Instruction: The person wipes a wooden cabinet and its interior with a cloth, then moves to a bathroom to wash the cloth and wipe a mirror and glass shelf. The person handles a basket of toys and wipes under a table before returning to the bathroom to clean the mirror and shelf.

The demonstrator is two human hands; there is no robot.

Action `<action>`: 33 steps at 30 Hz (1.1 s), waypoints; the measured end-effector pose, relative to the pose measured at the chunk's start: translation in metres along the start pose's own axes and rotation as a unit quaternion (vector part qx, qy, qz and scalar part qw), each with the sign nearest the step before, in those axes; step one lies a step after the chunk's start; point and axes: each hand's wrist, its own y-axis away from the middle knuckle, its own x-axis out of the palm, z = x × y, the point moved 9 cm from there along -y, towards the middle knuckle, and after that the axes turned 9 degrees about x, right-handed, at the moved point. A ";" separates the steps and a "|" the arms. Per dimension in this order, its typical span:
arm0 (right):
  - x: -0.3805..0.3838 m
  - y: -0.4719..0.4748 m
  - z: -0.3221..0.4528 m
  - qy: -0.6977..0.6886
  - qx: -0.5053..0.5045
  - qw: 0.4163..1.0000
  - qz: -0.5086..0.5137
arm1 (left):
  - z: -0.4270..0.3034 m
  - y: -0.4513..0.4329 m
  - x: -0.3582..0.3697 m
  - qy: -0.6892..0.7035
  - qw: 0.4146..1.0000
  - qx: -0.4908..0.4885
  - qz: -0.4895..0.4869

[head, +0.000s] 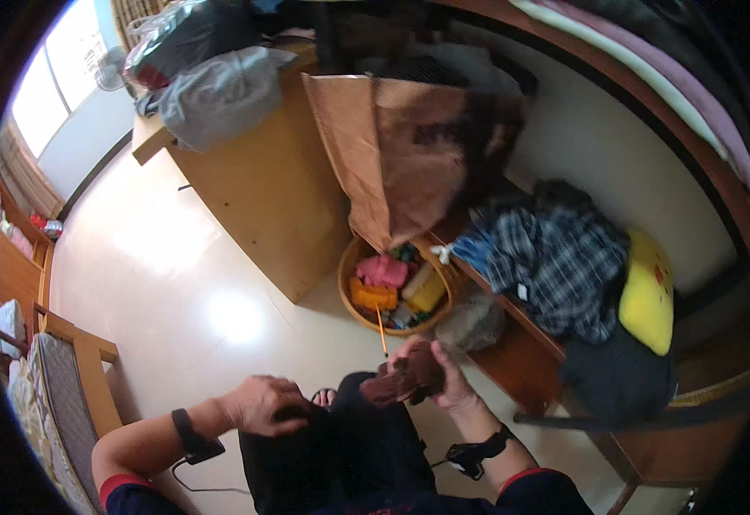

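My right hand (452,380) grips a bundled dark brown cloth item (413,373) above my knees; its folds hide what kind of piece it is. To its left, my left hand (265,405) hovers over my black trousers (336,457), slightly blurred, fingers curled with a gap to the thumb and nothing seen in it. Beyond my knees on the floor stands a round woven basket (344,293). Inside lie a pink cloth (383,270), an orange item (373,296), a yellow item (425,290) and several smaller things. A thin orange stick (382,331) pokes out over the rim.
A large brown bag (413,148) overhangs the basket's far side. Left of it is a wooden cabinet (253,199) topped with plastic bags (227,90). On the right, a wooden shelf (529,328) bears a plaid shirt (555,257) and a yellow cushion (648,293).
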 end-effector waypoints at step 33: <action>0.029 0.066 -0.061 0.335 0.285 0.807 -0.395 | -0.015 0.041 0.027 0.222 0.936 -0.214 -0.172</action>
